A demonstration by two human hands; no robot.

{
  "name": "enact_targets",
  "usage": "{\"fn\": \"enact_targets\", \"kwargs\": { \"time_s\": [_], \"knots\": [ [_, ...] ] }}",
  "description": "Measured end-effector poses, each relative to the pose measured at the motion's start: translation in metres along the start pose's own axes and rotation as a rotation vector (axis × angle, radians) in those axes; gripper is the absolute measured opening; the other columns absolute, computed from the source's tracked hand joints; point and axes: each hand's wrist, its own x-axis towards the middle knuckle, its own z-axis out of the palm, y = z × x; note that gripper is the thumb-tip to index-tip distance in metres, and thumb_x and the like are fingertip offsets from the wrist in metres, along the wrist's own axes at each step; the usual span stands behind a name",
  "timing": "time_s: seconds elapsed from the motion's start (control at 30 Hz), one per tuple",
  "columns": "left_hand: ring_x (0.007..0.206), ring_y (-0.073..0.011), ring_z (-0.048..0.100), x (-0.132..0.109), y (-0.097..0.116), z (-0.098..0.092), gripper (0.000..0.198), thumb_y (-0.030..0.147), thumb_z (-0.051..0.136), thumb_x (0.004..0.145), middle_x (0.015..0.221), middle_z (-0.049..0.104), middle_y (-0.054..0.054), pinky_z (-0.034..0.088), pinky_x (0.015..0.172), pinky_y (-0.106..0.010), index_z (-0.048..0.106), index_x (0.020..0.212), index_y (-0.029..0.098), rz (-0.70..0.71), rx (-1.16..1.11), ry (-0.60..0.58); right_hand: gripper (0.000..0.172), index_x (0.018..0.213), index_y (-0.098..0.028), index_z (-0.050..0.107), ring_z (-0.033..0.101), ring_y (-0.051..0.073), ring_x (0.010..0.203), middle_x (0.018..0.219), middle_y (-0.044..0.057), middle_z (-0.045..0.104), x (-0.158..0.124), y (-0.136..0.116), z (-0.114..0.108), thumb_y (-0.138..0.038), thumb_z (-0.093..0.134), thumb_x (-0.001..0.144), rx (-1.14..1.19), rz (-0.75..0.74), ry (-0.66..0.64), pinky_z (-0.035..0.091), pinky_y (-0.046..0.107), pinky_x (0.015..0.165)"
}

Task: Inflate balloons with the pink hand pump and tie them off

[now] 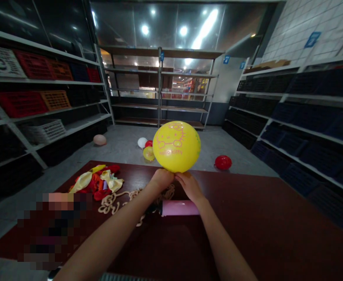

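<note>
Above the dark red table [277, 218], the left hand [161, 180] and right hand [190, 185] pinch the neck of the inflated yellow balloon [176, 146], which rises just above them, where a tight, steady grip likely keeps air in.

A yellow balloon [176, 146] with pink cartoon print, a pink pump [179, 208], and a dark red table [262, 218].

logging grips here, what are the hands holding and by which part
The left hand and right hand hold the yellow balloon by its neck, at the bottom.
</note>
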Motion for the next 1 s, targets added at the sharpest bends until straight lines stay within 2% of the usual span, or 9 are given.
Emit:
{"fn": "enact_targets", "kwargs": {
  "time_s": [0.13,0.27,0.33,0.47,0.57,0.7,0.8,0.87,1.0],
  "knots": [
    [0.089,-0.0352,0.068,-0.002,-0.004,-0.002,0.02,0.027,0.062,0.087,0.084,0.069,-0.024,0.047,0.087,-0.046,0.069,0.075,0.012,0.07,0.058,-0.005,0.025,0.096,-0.025,0.07,0.067,0.019,0.09,0.096,0.004,0.074,0.004,0.007,0.005,-0.033,0.047,0.093,0.131,0.045,0.031,0.052,0.034,0.08],
    [0.086,-0.0284,0.067,-0.011,-0.005,-0.013,0.019,0.032,0.06,0.09,0.086,0.07,-0.016,0.048,0.084,-0.038,0.07,0.086,0.017,0.202,0.02,-0.054,0.023,0.092,-0.025,0.07,0.069,0.017,0.087,0.093,0.001,0.075,0.006,0.011,0.005,-0.033,0.049,0.09,0.299,0.06,0.032,0.052,0.032,0.082],
    [0.086,-0.0243,0.066,-0.017,-0.006,-0.02,0.015,0.028,0.059,0.09,0.088,0.07,-0.013,0.046,0.085,-0.034,0.07,0.088,0.019,0.243,-0.103,0.006,0.023,0.09,-0.026,0.07,0.069,0.019,0.088,0.092,0.001,0.075,0.007,0.009,0.003,-0.038,0.051,0.089,0.367,0.078,0.04,0.051,0.034,0.084],
    [0.086,-0.0199,0.062,-0.031,-0.017,-0.034,0.011,0.024,0.069,0.083,0.09,0.07,-0.008,0.044,0.084,-0.029,0.074,0.093,0.023,0.172,-0.53,0.182,0.026,0.09,-0.024,0.07,0.068,0.02,0.092,0.095,0.003,0.075,0.008,0.0,0.001,-0.046,0.057,0.084,0.498,0.115,0.087,0.05,0.037,0.09],
    [0.071,-0.017,0.058,-0.041,-0.036,-0.04,0.019,0.027,0.071,0.081,0.085,0.07,-0.007,0.043,0.072,-0.026,0.074,0.099,0.022,0.101,-0.595,0.251,0.029,0.094,-0.023,0.069,0.068,0.021,0.094,0.1,0.005,0.074,0.008,-0.009,0.006,-0.048,0.057,0.084,0.575,0.163,0.128,0.052,0.039,0.088],
    [0.074,-0.0175,0.059,-0.053,-0.058,-0.04,0.018,0.035,0.069,0.083,0.085,0.07,-0.006,0.04,0.069,-0.025,0.074,0.094,0.021,0.107,-0.39,0.105,0.027,0.093,-0.023,0.067,0.068,0.021,0.095,0.103,0.005,0.073,0.004,-0.021,0.017,-0.047,0.06,0.082,0.754,0.284,0.21,0.056,0.036,0.078],
    [0.079,-0.0204,0.06,-0.059,-0.064,-0.033,0.021,0.04,0.07,0.081,0.087,0.069,-0.007,0.039,0.068,-0.026,0.075,0.09,0.022,0.088,-0.223,-0.032,0.025,0.091,-0.024,0.066,0.068,0.02,0.093,0.102,0.005,0.073,0.002,-0.027,0.023,-0.046,0.062,0.08,0.817,0.347,0.257,0.056,0.034,0.073],
    [0.077,-0.021,0.06,-0.062,-0.066,-0.03,0.016,0.036,0.073,0.078,0.084,0.069,-0.007,0.038,0.066,-0.026,0.075,0.084,0.022,0.07,-0.138,-0.09,0.024,0.092,-0.024,0.066,0.068,0.019,0.093,0.102,0.004,0.072,0.001,-0.028,0.025,-0.045,0.062,0.08,0.812,0.363,0.265,0.056,0.033,0.073],
    [0.067,-0.0176,0.058,-0.063,-0.063,-0.035,0.005,0.026,0.074,0.076,0.074,0.068,-0.005,0.037,0.061,-0.025,0.073,0.075,0.021,0.07,-0.205,-0.082,0.024,0.093,-0.024,0.066,0.068,0.019,0.092,0.101,0.003,0.072,0.0,-0.027,0.028,-0.044,0.062,0.081,0.812,0.351,0.259,0.056,0.034,0.075]
  ]
}}
